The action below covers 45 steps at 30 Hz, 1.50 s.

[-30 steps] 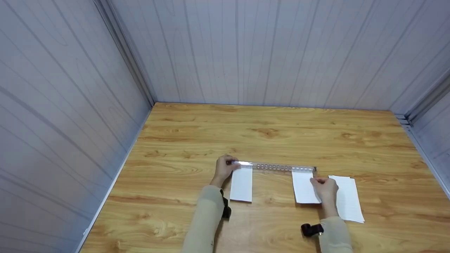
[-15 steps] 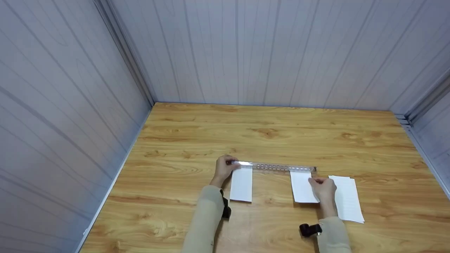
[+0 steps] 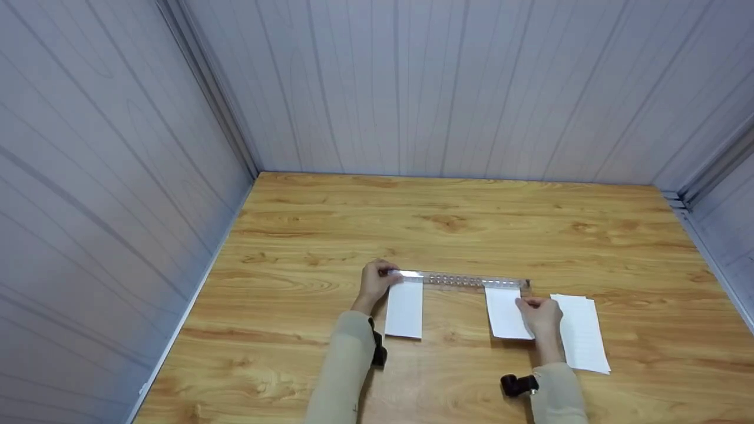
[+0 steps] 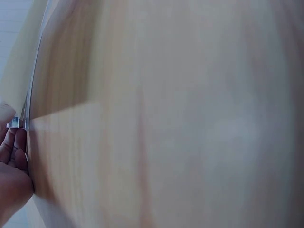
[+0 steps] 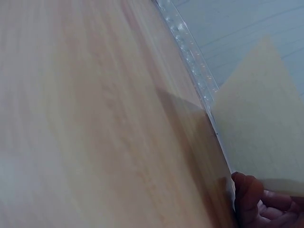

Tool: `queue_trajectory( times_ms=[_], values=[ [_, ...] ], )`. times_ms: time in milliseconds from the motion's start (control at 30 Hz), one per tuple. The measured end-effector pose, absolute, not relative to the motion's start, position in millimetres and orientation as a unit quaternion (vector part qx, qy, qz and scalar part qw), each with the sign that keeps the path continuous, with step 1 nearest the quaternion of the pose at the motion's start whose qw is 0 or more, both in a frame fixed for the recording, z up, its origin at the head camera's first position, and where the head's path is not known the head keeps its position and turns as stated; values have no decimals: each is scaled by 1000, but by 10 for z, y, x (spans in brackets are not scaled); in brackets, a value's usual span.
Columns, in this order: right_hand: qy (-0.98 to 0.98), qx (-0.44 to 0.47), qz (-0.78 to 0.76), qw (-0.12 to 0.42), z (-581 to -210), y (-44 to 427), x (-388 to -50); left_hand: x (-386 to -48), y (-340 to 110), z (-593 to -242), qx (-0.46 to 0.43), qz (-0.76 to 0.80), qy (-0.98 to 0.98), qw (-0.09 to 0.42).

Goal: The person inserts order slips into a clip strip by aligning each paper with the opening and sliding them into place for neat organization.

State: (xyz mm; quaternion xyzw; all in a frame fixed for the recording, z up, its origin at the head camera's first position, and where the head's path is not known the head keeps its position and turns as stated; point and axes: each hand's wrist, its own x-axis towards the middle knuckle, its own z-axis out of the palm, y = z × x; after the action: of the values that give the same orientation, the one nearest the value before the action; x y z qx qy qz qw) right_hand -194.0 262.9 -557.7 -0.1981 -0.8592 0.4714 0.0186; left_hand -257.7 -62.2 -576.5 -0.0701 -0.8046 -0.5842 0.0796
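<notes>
The left hand (image 3: 376, 284) pinches one end of a transparent ruler (image 3: 455, 280) stretching rightward from it; the right hand (image 3: 543, 319) pinches the edge of a white paper sheet (image 3: 505, 313) to its left.

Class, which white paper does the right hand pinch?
The middle paper; the left paper sits by the left hand, and the rightmost sheets lie unheld.

Head view: forward and down from above, well back, spanning counter (image 3: 447, 229) and wall (image 3: 377, 88). Left wrist: close over the counter, left fingers (image 4: 7, 146) at the left margin. Right wrist: also close, right fingers (image 5: 249, 190) at lower right. All three share the strip (image 3: 455, 280).
</notes>
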Motion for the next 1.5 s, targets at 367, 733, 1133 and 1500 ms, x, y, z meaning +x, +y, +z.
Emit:
queue_trajectory(
  times_ms=[367,733,1133,1500],
  values=[
    [-866,-187,463,29,-5563,2566,-1950,-2581,-623,-5769,-65,-588,-804,63],
    [-867,-171,464,51,-5593,2554,-1958,-2564,-629,-5752,-74,-609,-787,58],
    [-867,-158,469,63,-5612,2495,-1967,-2575,-616,-5752,-53,-578,-812,62],
    [-879,-152,447,70,-5626,2458,-1979,-2432,-597,-5507,-76,-605,-789,73]
  ],
)
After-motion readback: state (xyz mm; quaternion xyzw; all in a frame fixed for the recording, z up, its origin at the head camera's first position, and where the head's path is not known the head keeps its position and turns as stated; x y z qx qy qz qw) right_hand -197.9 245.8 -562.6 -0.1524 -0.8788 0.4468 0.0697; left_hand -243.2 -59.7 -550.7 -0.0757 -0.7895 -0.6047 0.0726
